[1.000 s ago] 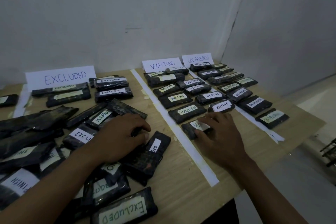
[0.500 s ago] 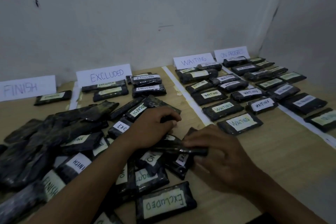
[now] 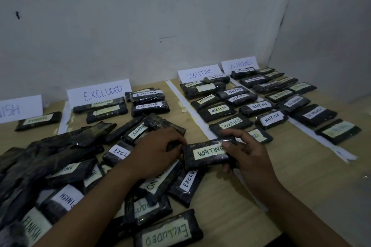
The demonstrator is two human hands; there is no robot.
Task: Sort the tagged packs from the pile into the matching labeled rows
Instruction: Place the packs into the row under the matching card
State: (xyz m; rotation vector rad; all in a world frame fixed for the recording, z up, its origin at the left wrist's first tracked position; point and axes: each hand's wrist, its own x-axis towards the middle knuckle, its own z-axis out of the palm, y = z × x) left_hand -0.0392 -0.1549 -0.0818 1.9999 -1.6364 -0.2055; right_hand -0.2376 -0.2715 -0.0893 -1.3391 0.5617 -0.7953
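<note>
Near the front edge of the table point(image 3: 301, 176), at the right border of the pile point(image 3: 66, 158), the right hand point(image 3: 249, 156) grips a dark pack point(image 3: 206, 153) by its right end, with the thumb lying on the label, which reads WAITING. The left hand point(image 3: 158, 150) lies curled at the left end of the same pack, but its fingertips are hidden, so I cannot tell whether it holds this pack or something in the pile. Behind the right hand, the nearest pack of the WAITING row point(image 3: 261, 135) is half covered. The FINISH sign point(image 3: 20, 108) is cut off by the left edge. The labels in the far right row point(image 3: 297, 104) are dim and hard to read.
</note>
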